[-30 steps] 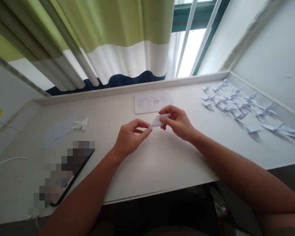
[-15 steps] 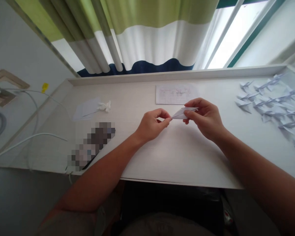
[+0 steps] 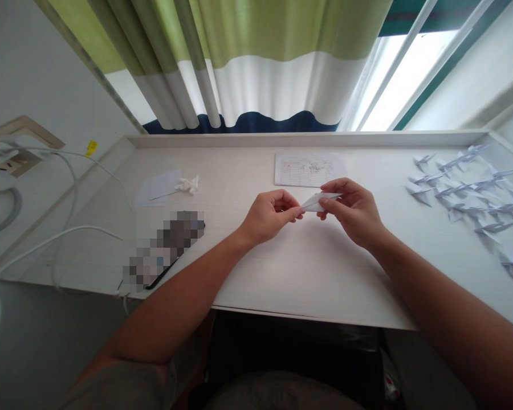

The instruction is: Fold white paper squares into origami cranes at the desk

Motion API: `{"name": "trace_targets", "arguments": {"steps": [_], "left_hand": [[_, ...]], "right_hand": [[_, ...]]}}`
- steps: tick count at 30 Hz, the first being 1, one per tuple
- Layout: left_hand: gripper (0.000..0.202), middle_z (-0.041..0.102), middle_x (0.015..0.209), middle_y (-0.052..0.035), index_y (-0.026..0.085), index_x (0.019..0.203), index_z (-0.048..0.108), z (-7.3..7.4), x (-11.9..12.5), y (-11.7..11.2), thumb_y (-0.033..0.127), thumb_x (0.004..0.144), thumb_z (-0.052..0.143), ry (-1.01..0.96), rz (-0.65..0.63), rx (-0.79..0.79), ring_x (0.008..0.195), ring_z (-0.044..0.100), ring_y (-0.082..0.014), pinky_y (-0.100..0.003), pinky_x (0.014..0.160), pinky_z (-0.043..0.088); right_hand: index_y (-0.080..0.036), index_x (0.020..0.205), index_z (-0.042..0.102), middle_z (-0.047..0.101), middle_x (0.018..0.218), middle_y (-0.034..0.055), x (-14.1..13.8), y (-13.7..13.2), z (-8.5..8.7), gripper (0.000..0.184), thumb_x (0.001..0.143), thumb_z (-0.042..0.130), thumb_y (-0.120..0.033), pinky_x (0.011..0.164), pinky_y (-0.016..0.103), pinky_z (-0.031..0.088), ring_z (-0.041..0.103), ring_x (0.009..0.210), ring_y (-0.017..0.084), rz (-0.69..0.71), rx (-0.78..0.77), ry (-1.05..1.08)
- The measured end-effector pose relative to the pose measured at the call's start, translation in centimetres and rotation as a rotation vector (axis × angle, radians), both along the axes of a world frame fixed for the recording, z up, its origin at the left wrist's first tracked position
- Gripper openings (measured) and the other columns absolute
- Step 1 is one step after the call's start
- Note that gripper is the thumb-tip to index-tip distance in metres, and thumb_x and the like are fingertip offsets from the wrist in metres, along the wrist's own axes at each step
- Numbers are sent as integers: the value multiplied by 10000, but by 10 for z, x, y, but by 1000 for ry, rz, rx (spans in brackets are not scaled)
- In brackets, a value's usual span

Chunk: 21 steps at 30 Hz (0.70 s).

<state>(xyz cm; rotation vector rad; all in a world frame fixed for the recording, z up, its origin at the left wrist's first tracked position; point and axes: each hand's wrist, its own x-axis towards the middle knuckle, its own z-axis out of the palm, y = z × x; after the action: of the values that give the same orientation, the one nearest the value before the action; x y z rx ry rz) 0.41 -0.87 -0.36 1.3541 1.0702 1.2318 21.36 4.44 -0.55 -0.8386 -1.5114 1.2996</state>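
A small folded white paper (image 3: pixel 315 202), pointed at its ends, is held above the desk between both hands. My left hand (image 3: pixel 272 213) pinches its left tip between thumb and fingertips. Around the wider right part, my right hand (image 3: pixel 351 206) is closed, with the thumb on the near face and the fingers behind. Just beyond the hands lies a printed form (image 3: pixel 301 169) with handwriting on it, flat on the desk.
Several folded paper pieces (image 3: pixel 470 188) cover the right side of the white desk (image 3: pixel 290 273). At left are loose paper sheets (image 3: pixel 154 188), a crumpled tissue (image 3: pixel 188 185), a blurred-out phone-like device (image 3: pixel 166 250) and white cables (image 3: pixel 60 236). A curtain (image 3: pixel 273 74) hangs behind.
The camera view has shifted slightly. My left fingers have closed a little more around the paper's left tip; my right hand keeps nearly the same hold.
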Motion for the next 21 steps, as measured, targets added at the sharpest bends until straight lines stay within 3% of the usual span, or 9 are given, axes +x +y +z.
{"name": "trace_targets", "arguments": {"steps": [5, 7, 10, 12, 14, 18, 21], "left_hand": [[186, 796, 804, -62, 135, 1075, 705, -1, -2, 1, 148, 896, 751, 28, -30, -50, 789, 783, -185, -309, 732, 615], [192, 805, 834, -82, 127, 1094, 713, -1, -3, 3, 133, 903, 737, 55, -64, -93, 813, 782, -187, -303, 732, 611], [213, 828, 977, -137, 129, 1121, 722, 2, -4, 1, 284, 973, 725, 38, -244, -206, 832, 793, -194, -302, 721, 613], [264, 826, 1011, -151, 126, 1035, 729, 10, -6, -6, 379, 1033, 653, 22, -314, -229, 795, 793, -180, -283, 691, 607], [290, 818, 916, -131, 123, 948, 711, 22, -10, -20, 378, 1054, 623, 36, -303, -249, 728, 780, -167, -273, 667, 602], [250, 781, 766, -80, 126, 939, 706, 42, -20, -68, 328, 1050, 610, -4, -111, -207, 645, 746, -144, -231, 600, 571], [290, 740, 673, -45, 152, 840, 650, 47, -24, -101, 351, 1041, 585, -136, 83, -136, 592, 720, -135, -229, 590, 583]], "right_hand": [[-203, 964, 701, 714, 766, -9, 3, 2, -2, 237, 811, 866, -275, 603, 319, 602, 692, 591, 141, 22, 8, -37], [-204, 969, 708, 715, 776, -4, 3, 1, -2, 240, 820, 871, -298, 616, 324, 609, 695, 613, 144, 61, 10, -52], [-207, 984, 726, 714, 887, 9, -1, -5, -1, 288, 805, 899, -351, 622, 330, 628, 703, 659, 142, 128, 7, -42], [-209, 997, 738, 711, 941, 17, -7, -12, 4, 313, 796, 911, -375, 604, 320, 628, 694, 655, 133, 167, 0, -50], [-215, 1017, 741, 707, 962, 17, -14, -22, 11, 309, 812, 902, -383, 605, 320, 626, 692, 651, 130, 198, -5, -52], [-238, 1115, 726, 737, 961, 32, -35, -44, 19, 304, 923, 768, -469, 679, 342, 619, 715, 743, 163, 229, -41, 34], [-220, 941, 711, 695, 727, 1, -63, -65, 12, 285, 950, 683, -503, 589, 320, 575, 659, 599, 148, 143, -66, -15]]}}
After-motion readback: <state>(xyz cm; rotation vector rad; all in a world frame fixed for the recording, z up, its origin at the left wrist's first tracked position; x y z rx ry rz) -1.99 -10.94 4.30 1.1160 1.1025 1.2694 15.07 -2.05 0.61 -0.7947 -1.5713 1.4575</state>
